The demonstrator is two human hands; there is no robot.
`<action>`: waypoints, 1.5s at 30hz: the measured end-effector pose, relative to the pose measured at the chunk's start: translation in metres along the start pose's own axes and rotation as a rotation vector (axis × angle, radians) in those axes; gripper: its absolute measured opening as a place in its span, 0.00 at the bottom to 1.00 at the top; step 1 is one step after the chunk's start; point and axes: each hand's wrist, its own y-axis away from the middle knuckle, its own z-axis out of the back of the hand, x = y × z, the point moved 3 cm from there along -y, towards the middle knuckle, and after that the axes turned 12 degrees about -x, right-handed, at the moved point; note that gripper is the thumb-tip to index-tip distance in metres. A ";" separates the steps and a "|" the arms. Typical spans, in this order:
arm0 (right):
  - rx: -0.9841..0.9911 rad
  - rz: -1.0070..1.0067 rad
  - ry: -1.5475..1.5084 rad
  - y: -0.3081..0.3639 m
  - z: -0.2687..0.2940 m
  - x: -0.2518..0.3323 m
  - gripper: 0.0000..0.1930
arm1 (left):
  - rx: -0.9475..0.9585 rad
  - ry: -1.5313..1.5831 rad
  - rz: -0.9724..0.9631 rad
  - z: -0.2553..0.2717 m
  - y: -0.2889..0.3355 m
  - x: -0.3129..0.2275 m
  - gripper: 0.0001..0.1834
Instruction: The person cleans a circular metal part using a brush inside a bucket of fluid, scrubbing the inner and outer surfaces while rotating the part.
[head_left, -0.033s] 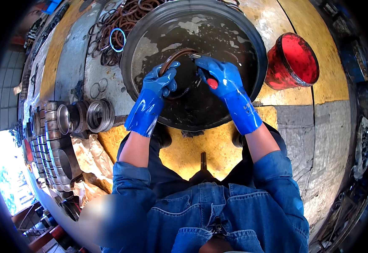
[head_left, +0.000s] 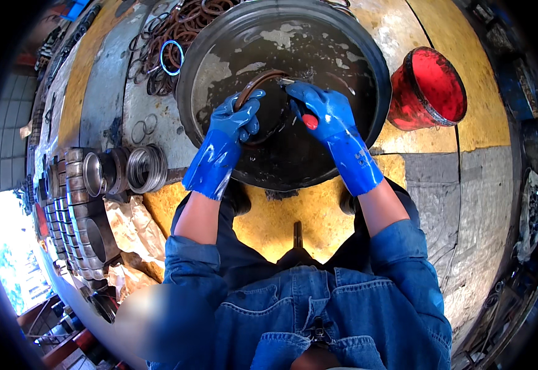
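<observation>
Both my hands wear wet blue rubber gloves and are over a wide, dark round basin (head_left: 187,80) of murky liquid. My left hand (head_left: 235,117) is closed round the near left side of a brown ring (head_left: 258,82), which is tilted up above the liquid. In my right hand (head_left: 323,110) is a red-handled tool (head_left: 310,121). Its handle end pokes out below my fingers, and a short metal tip meets the far right part of the ring. The glove covers most of the tool, so its exact kind is hidden. The ring's lower part blends into the dark liquid.
A heap of brown rings (head_left: 201,31) lies beyond the basin's left, with a shiny blue-lit ring (head_left: 171,58) on it. A red bucket (head_left: 429,92) stands at right. Metal rings (head_left: 147,169) and crumpled brown paper (head_left: 134,228) are at left.
</observation>
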 end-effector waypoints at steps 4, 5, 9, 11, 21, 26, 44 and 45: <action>0.071 -0.458 -0.030 0.018 -0.024 -0.029 0.09 | 0.009 -0.015 -0.007 -0.014 0.006 -0.007 0.17; 0.204 -0.642 -0.108 0.019 -0.028 -0.033 0.09 | 0.010 -0.028 -0.012 -0.015 0.007 -0.007 0.17; 0.319 -0.955 -0.583 0.039 -0.035 -0.021 0.11 | 0.003 -0.048 -0.023 -0.015 0.015 -0.007 0.16; 0.344 -1.048 -0.734 0.041 -0.034 -0.011 0.11 | 0.018 -0.071 -0.020 -0.015 0.015 -0.008 0.16; -0.002 -0.179 0.129 0.007 0.003 0.006 0.13 | 0.015 -0.066 -0.018 -0.010 0.009 -0.002 0.17; 0.180 -0.633 -0.138 0.026 -0.027 -0.036 0.11 | 0.022 -0.077 -0.032 -0.021 0.011 -0.009 0.17; 0.334 -0.458 0.167 0.036 -0.039 0.012 0.12 | -0.005 -0.055 -0.002 -0.016 0.013 -0.008 0.17; 0.299 -0.391 0.243 0.034 -0.039 0.012 0.12 | -0.019 -0.051 0.008 -0.013 0.010 -0.004 0.17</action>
